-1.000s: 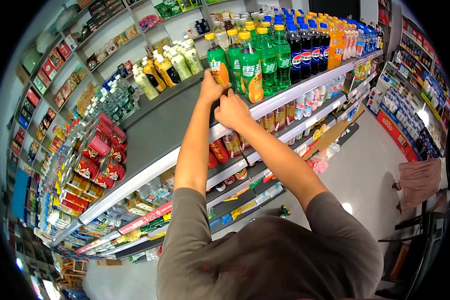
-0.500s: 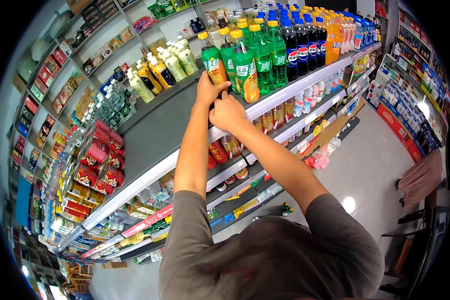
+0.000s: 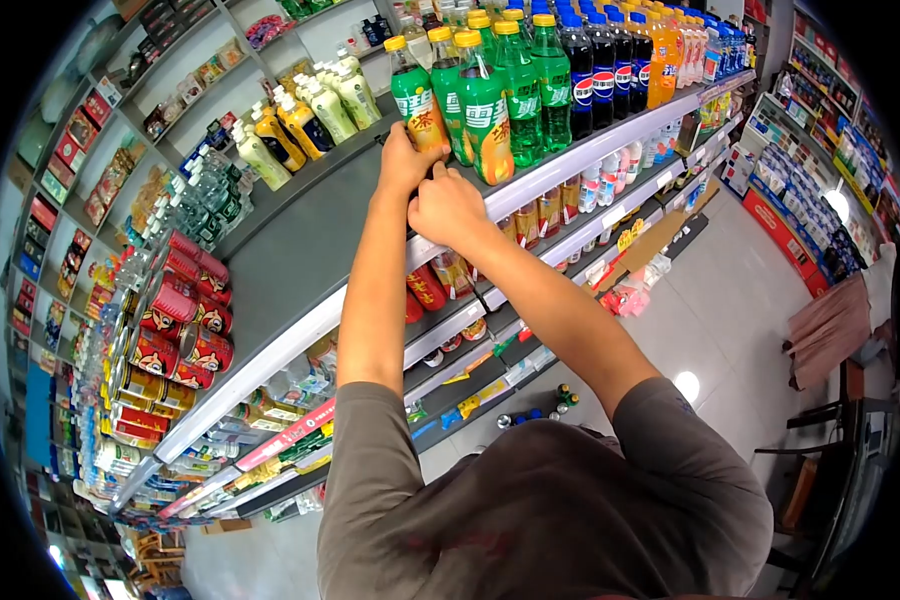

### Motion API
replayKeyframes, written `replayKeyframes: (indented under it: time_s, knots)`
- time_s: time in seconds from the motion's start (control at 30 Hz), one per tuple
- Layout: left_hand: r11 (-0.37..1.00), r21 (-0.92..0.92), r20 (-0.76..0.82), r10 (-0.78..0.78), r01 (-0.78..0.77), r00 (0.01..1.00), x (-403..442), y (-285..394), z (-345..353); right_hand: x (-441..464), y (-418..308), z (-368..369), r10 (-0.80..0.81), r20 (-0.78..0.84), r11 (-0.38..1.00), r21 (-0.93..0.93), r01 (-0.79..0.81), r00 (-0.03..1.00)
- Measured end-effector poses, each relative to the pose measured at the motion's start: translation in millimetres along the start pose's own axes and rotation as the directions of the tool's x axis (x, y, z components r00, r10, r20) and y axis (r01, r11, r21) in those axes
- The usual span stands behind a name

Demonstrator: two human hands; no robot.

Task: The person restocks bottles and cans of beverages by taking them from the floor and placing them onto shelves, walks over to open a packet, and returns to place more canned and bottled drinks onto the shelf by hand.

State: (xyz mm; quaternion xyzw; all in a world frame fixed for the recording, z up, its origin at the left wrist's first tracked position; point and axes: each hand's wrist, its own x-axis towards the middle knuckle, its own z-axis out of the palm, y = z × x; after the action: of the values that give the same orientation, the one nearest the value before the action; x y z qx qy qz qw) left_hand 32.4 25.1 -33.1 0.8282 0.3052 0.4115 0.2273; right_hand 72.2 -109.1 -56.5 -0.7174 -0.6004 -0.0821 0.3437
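My left hand (image 3: 407, 160) is at the lower part of a green bottle with a yellow cap and orange label (image 3: 417, 98), its fingers around the base. Close beside it, my right hand (image 3: 448, 205) is closed near the shelf's front edge, its fingertips touching or nearly touching the left hand; what they hold, if anything, is hidden. A similar green bottle (image 3: 485, 115) stands just right of the hands, with more green bottles (image 3: 552, 90) behind it. All stand upright on the dark grey shelf top (image 3: 295, 240).
Red cans (image 3: 207, 347) are stacked at the left. Pale and yellow bottles (image 3: 295, 125) stand at the shelf's back, dark cola bottles (image 3: 602, 85) at the right. Lower tiers hold more drinks. A chair (image 3: 820, 440) and hanging cloth (image 3: 828, 330) are at the far right.
The view has shifted, so shelf and bottles appear slightly further left and higher. Both hands stay close together by the same green bottle, which has moved little against its neighbours.
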Motion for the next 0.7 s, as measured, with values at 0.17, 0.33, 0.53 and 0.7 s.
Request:
replayKeyframes:
  time_s: [0.17,0.33,0.53,0.7]
  knots:
    - [1.000,-0.024,0.000,0.016,-0.016,1.000,2,-8,3,0,1,2,-0.004,-0.007,1.000,0.002,0.004,1.000]
    - [1.000,-0.013,0.014,0.021,-0.020,1.000,1,-6,1,0,0,-3,-0.010,0.057,1.000,0.006,0.010,0.998]
    - [0.999,-0.033,-0.229,0.017,-0.025,0.973,-8,29,-35,-33,5,-7,-0.342,-0.372,0.842,0.285,0.457,0.863]
    - [0.876,-0.323,-0.656,0.066,-0.358,0.752,-152,114,-71,-191,54,-37,-0.414,-0.314,0.612,0.599,0.516,0.855]
